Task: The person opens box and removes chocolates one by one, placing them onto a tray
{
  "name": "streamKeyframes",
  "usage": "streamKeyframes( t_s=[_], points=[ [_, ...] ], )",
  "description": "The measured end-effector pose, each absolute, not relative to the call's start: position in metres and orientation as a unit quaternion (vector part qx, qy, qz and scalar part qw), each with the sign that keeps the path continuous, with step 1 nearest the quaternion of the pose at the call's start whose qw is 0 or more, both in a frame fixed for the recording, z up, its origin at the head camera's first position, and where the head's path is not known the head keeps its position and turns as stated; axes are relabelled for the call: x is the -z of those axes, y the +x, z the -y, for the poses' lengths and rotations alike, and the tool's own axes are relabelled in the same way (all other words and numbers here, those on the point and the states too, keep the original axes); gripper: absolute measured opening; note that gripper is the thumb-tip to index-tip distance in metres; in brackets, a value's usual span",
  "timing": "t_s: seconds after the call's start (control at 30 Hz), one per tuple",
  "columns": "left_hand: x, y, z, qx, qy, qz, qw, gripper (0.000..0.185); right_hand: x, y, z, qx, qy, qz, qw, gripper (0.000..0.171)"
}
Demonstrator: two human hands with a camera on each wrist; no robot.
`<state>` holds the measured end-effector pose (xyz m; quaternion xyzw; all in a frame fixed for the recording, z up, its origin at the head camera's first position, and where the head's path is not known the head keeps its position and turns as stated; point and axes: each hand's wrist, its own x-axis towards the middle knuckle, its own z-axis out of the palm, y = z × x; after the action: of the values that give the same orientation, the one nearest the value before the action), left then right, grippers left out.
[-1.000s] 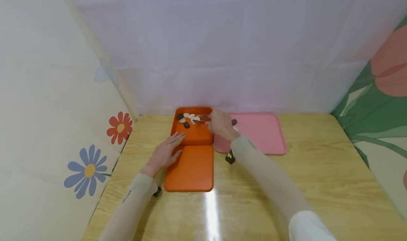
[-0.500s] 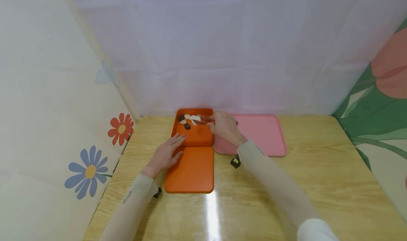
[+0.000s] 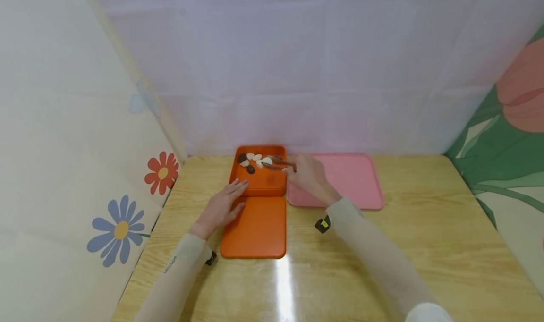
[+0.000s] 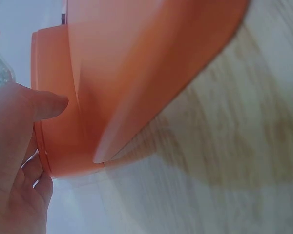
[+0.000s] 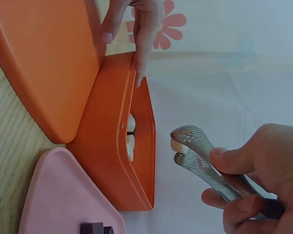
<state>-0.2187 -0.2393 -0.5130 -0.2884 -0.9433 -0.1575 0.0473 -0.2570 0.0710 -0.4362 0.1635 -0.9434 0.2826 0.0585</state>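
The right hand (image 3: 308, 175) has its grip clenched around a pair of metal tongs (image 5: 200, 158), fingers and thumb wrapped on the handles. Between the perforated tips sits one small white piece (image 5: 177, 145), pinched above the open orange box (image 3: 259, 175). In the right wrist view the piece is clear of the box rim, so it seems lifted, not resting. I judge the tongs are squeezed just enough to keep such a small, smooth thing from slipping.

The left hand (image 3: 221, 206) lies with a released grip, fingers straight, its fingertips (image 5: 136, 53) touching the near left edge of the box. It looks placed there to keep the light box from sliding while the tongs work inside it.

In the box, at its far end, lie more white pieces (image 3: 254, 157) and a few dark pieces (image 3: 250, 169), close together. The orange lid (image 3: 257, 227) lies flat on the tabletop (image 3: 425, 237), just in front of the box and touching it, out of the way of the tongs.

A pink tray (image 3: 352, 180) sits just to the right of the box, under the right hand. In the right wrist view a small dark thing (image 5: 95, 228) rests on it; what it is I cannot tell.
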Motion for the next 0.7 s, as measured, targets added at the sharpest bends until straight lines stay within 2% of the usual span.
streamKeyframes(
  t_s=[0.23, 0.7],
  points=[
    [0.512, -0.219, 0.239, 0.155, -0.288, 0.944, 0.05, 0.064, 0.439, -0.249, -0.084, -0.31, 0.155, 0.937, 0.046, 0.024],
    [0.514, -0.22, 0.24, 0.151, -0.291, 0.943, 0.051, 0.064, 0.452, -0.232, -0.116, -0.322, 0.126, 0.934, 0.087, 0.022]
  ],
)
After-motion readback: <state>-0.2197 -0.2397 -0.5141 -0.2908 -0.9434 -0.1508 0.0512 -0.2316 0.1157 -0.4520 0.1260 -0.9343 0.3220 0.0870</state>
